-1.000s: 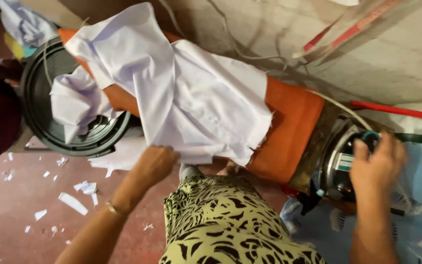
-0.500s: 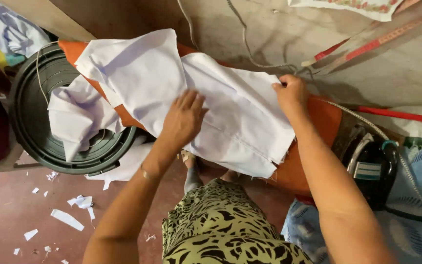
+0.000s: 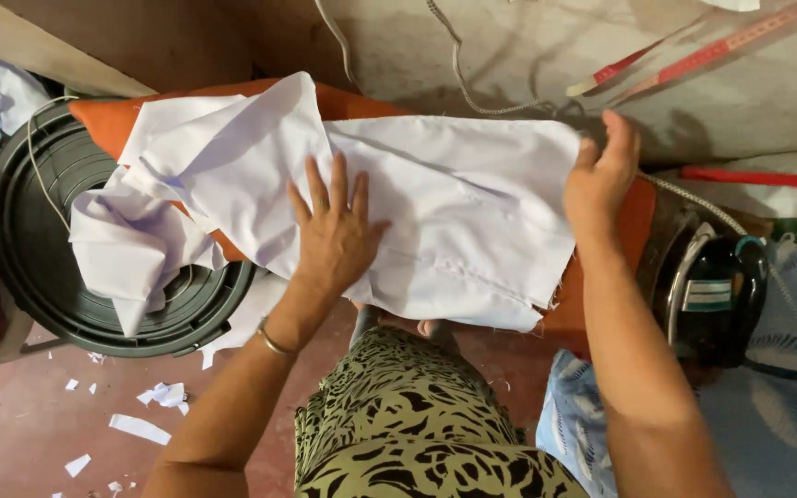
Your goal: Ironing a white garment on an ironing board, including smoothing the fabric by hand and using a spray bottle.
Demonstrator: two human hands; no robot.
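Both hands have slid outward | my left hand [image 3: 334,231] lies open, flat on white cloth [image 3: 454,212] mid-board | right hand [image 3: 601,175], fingers open, at cloth's right edge on orange ironing board [image 3: 638,212] | best: smooth outward, keep taut.

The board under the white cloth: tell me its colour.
Orange. The board shows at both ends of the white cloth in the head view.
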